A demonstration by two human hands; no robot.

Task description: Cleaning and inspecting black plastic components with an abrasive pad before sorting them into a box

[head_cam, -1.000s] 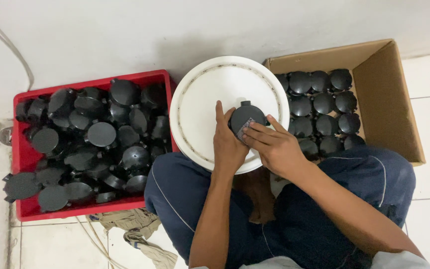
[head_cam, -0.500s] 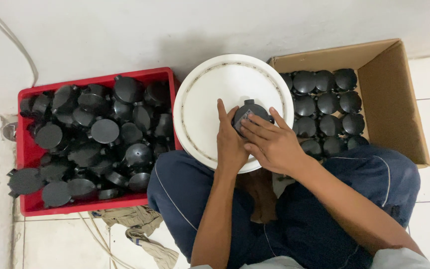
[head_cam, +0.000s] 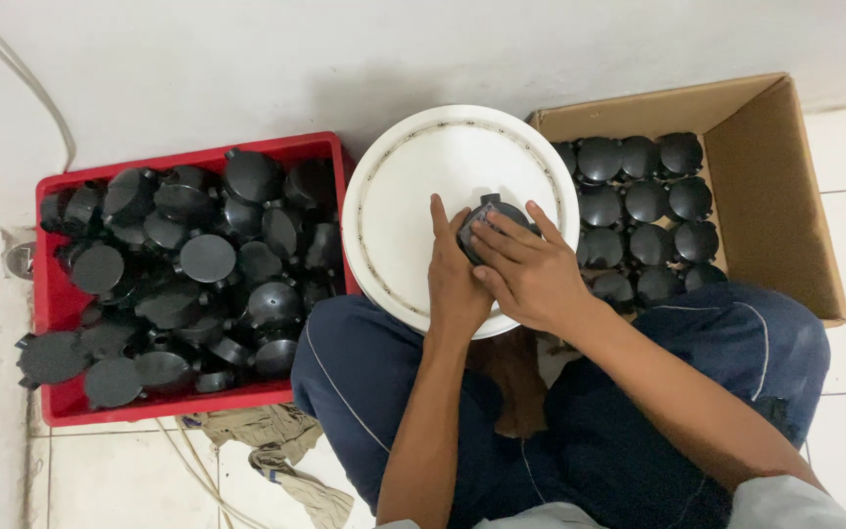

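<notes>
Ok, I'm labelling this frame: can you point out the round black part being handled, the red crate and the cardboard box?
round black part (head_cam: 490, 210), head view, exposed top edge.
red crate (head_cam: 164, 406), head view, near rim.
cardboard box (head_cam: 771, 186), head view, inner right wall.

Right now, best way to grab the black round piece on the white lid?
Probably by its round rim, from above. The black round piece lies flat on the white lid; the left hand flanks it and the right hand covers its top, so only the far rim and stub show.
</notes>
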